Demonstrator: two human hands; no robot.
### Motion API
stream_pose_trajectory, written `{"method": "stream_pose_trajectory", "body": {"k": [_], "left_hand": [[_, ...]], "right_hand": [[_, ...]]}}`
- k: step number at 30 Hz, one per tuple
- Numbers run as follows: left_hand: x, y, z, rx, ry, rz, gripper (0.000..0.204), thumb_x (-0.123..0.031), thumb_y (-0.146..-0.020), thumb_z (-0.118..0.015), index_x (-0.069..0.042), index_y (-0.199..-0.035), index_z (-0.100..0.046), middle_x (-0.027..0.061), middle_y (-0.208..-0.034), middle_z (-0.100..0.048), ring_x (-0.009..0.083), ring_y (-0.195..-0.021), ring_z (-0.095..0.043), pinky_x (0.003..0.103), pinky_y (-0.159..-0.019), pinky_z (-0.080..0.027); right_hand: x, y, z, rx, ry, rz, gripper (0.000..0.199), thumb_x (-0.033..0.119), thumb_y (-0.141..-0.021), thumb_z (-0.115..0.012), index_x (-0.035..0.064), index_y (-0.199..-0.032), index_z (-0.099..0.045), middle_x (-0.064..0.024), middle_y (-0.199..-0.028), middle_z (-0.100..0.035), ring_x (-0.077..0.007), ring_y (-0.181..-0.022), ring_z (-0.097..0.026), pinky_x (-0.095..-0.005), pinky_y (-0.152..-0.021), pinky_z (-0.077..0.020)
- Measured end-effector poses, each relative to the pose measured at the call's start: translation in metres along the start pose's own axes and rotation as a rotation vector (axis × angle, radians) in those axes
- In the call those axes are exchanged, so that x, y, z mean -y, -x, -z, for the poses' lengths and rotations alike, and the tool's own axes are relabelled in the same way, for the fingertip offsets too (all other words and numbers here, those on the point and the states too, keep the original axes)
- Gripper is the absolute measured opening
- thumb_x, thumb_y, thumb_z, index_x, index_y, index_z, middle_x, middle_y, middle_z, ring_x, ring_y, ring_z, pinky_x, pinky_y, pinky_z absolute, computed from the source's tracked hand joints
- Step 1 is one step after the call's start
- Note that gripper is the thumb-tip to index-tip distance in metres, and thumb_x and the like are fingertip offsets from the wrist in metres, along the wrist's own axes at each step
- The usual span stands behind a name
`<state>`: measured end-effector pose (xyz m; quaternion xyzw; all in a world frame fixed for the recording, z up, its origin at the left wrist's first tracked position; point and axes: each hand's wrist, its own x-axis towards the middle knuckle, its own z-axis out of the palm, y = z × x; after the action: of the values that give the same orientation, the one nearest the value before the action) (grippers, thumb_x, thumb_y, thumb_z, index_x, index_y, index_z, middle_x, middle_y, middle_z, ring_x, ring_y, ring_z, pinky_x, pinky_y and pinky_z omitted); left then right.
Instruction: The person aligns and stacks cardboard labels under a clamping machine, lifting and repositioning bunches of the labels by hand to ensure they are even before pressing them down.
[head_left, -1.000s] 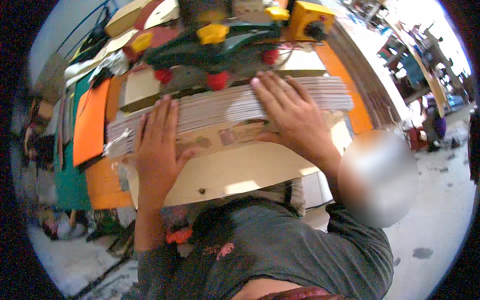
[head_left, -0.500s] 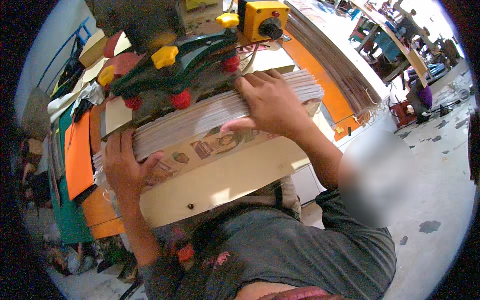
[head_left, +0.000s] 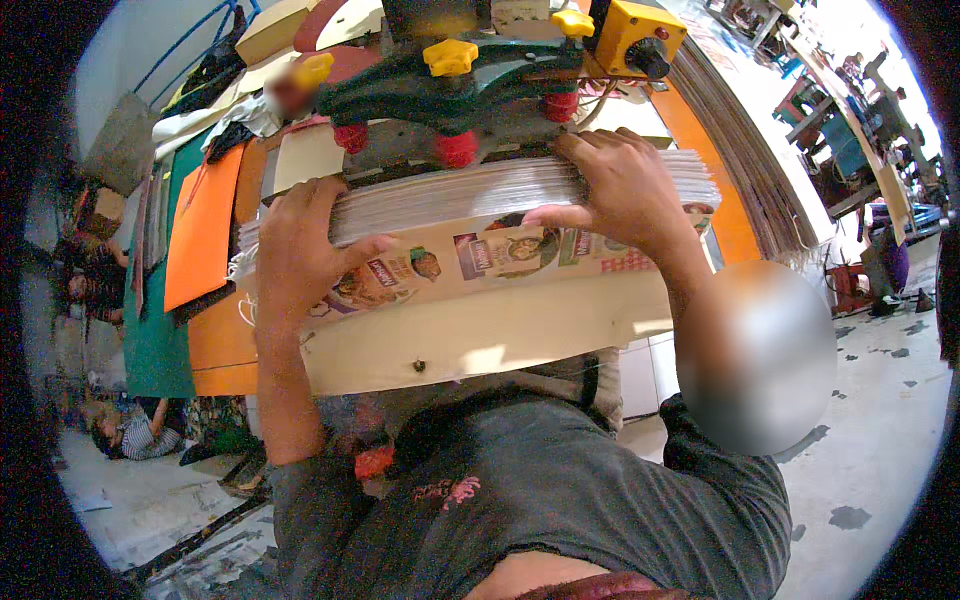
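Observation:
A thick stack of thin paper or plastic sheets [head_left: 480, 190] lies across the table, its layered edges facing up and its near face printed with colourful food pictures. My left hand [head_left: 305, 240] grips it near the left end, fingers over the top and thumb against the printed face. Toward the right end, my right hand [head_left: 630, 190] clasps it the same way, thumb pointing left. Just beyond the stack stands a dark green machine bracket [head_left: 500, 75] with yellow star knobs [head_left: 450, 58] above and red round feet [head_left: 455, 148] below.
A cream board [head_left: 480, 340] with a dark hole lies along the near edge. Orange sheets [head_left: 205, 230] and a green sheet [head_left: 155, 340] lie left. A yellow control box [head_left: 640, 42] with a black dial sits at far right, near a long brown stack [head_left: 740, 150].
My view has turned, so the machine, stack and hands appear farther right and more level. Both hands keep their hold on the stack.

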<state>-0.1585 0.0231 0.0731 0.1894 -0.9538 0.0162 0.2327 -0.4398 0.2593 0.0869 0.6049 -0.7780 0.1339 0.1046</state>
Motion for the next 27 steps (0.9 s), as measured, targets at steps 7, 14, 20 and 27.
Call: {"method": "stream_pose_trajectory", "body": {"k": [7,14,20,27], "left_hand": [[-0.011,0.008,-0.008,-0.056,-0.097,-0.015,0.091,-0.078,-0.079,-0.066,0.001,-0.126,-0.064,0.0200,-0.123,-0.067,0.0404,-0.115,-0.063,0.052,-0.102,-0.047],[-0.024,0.020,0.003,-0.023,-0.092,-0.056,0.098,-0.073,-0.087,-0.062,-0.004,-0.156,-0.049,0.0181,-0.153,-0.055,0.0363,-0.141,-0.052,0.053,-0.120,-0.037],[-0.041,0.026,-0.007,0.000,-0.068,-0.050,0.096,-0.067,-0.089,-0.062,-0.006,-0.161,-0.042,0.0156,-0.165,-0.044,0.0346,-0.151,-0.043,0.052,-0.123,-0.034],[-0.041,0.029,-0.010,-0.007,-0.099,-0.034,0.092,-0.058,-0.093,-0.063,-0.005,-0.163,-0.037,0.0148,-0.167,-0.041,0.0345,-0.153,-0.040,0.053,-0.125,-0.031]], "right_hand": [[-0.002,0.012,-0.007,-0.109,0.084,0.075,0.091,0.078,-0.076,-0.071,0.0019,-0.127,-0.064,-0.0215,-0.118,-0.070,-0.0403,-0.112,-0.065,-0.0491,-0.102,-0.0484],[0.019,0.024,-0.002,-0.114,0.092,0.100,0.095,0.069,-0.082,-0.071,0.0025,-0.147,-0.053,-0.0184,-0.142,-0.062,-0.0369,-0.130,-0.060,-0.0485,-0.113,-0.0427],[0.027,0.034,-0.015,-0.079,0.125,0.084,0.101,0.060,-0.083,-0.074,0.0036,-0.160,-0.038,-0.0189,-0.164,-0.043,-0.0316,-0.151,-0.042,-0.0479,-0.126,-0.0325],[0.027,0.033,-0.021,-0.154,0.102,0.121,0.100,0.056,-0.084,-0.074,0.0024,-0.160,-0.039,-0.0183,-0.164,-0.044,-0.0323,-0.151,-0.044,-0.0484,-0.125,-0.0333]]}}
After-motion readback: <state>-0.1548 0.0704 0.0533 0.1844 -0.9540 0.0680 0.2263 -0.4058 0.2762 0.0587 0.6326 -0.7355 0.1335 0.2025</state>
